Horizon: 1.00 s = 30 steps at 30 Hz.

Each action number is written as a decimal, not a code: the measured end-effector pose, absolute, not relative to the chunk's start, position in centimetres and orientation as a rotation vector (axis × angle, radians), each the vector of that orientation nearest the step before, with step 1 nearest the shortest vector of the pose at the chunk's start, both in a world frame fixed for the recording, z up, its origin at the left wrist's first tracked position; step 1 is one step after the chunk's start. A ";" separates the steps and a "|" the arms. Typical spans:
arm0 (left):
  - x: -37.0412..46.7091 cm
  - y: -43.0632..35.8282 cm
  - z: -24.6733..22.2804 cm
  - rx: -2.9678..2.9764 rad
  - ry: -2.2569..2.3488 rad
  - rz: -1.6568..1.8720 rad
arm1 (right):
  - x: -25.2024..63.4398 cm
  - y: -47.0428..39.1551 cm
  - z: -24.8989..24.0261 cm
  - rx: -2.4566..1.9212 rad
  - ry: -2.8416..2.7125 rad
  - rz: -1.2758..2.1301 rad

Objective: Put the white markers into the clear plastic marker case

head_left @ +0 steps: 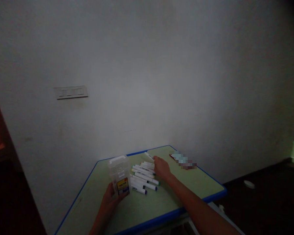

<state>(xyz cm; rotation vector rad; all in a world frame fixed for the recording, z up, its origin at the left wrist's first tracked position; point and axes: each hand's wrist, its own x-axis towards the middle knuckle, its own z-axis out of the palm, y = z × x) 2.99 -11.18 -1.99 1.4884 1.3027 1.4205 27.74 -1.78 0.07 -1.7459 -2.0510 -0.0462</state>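
Left hand [109, 198]: closed around the lower part of a clear plastic box [117, 170], thumb across its front near the base.
Clear plastic box: roughly upright, leaning slightly, at the left end of the loose markers [147, 180]; whether its base touches the table [186, 187] cannot be told.
Box label [123, 184]: yellow and black, low on the front, just above the left thumb.
Right hand [162, 168]: pinching one white marker [149, 156] at the fingertips, over the far right end of the loose markers; the exact finger placement is too dim to make out.
White marker: extends from the right fingertips toward the left and the table's far edge.
Loose markers: a spread of white barrels between the two hands, lying mostly slantwise; blue and green ends show on the near right side, and the left ends come close to the box.
Hands: well apart, left nearer the body, right reaching farther across.
Table: pale green top with a blue rim, its far side by a grey wall [147, 81].
Flat item [182, 160]: by the right edge of the table, beyond the right hand, blurred out, with a dark red border.
Switch plate [71, 92]: on the wall, up and to the left.
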 end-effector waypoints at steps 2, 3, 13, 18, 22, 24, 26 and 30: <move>3.1 -11.2 -2.1 1.466 1.274 1.451 | 30.4 -2.1 -0.6 -1.828 -1.961 -0.099; 3.1 -11.2 -2.1 1.469 1.272 1.445 | 31.3 -2.2 -1.0 -1.849 -1.934 -0.111; 3.0 -11.3 -1.5 1.512 1.356 1.381 | 32.5 -2.2 -3.6 -1.772 -1.930 0.025; 2.9 -11.1 -1.9 1.527 1.284 1.416 | 32.6 -2.2 -3.6 -1.755 -1.933 0.050; 3.0 -11.1 -1.9 1.515 1.327 1.425 | 32.3 -2.6 -3.5 -1.721 -1.981 0.037; 3.0 -11.2 -1.8 1.488 1.326 1.456 | 32.0 -2.8 -3.4 -1.691 -2.014 0.039; 3.1 -11.3 -1.7 1.496 1.302 1.463 | 31.9 -2.9 -3.4 -1.661 -2.039 0.043; 3.2 -11.4 -1.7 1.508 1.313 1.438 | 31.7 -2.9 -3.1 -1.641 -2.041 0.032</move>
